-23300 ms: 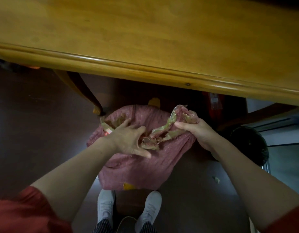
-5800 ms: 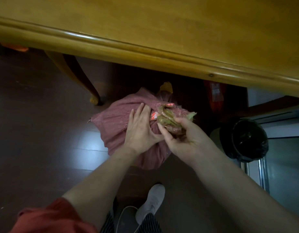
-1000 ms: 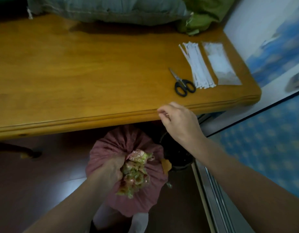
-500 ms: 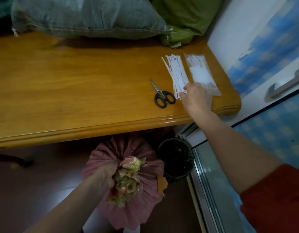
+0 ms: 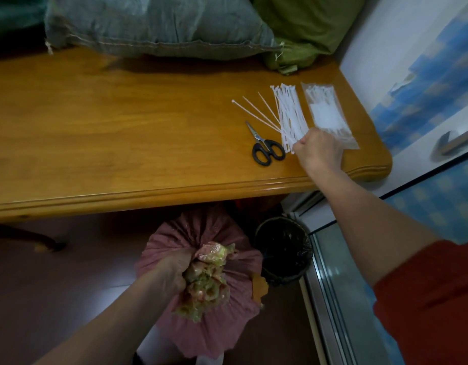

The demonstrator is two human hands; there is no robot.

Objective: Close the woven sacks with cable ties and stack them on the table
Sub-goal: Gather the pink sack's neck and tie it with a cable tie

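Below, the left hand point(image 5: 169, 272) is clenching the bunched neck of a pink woven sack point(image 5: 217, 335); centre right, the right hand point(image 5: 319, 151) is pinching white plastic cable ties point(image 5: 289, 114).

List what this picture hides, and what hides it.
Head view: fingertips of the right hand, under its knuckles; unclear whether they pinch cable ties.
Head view: pink sack contents, under its gathered cloth, in the grip of the left hand.
Head view: grey sack, cut off by the top edge.
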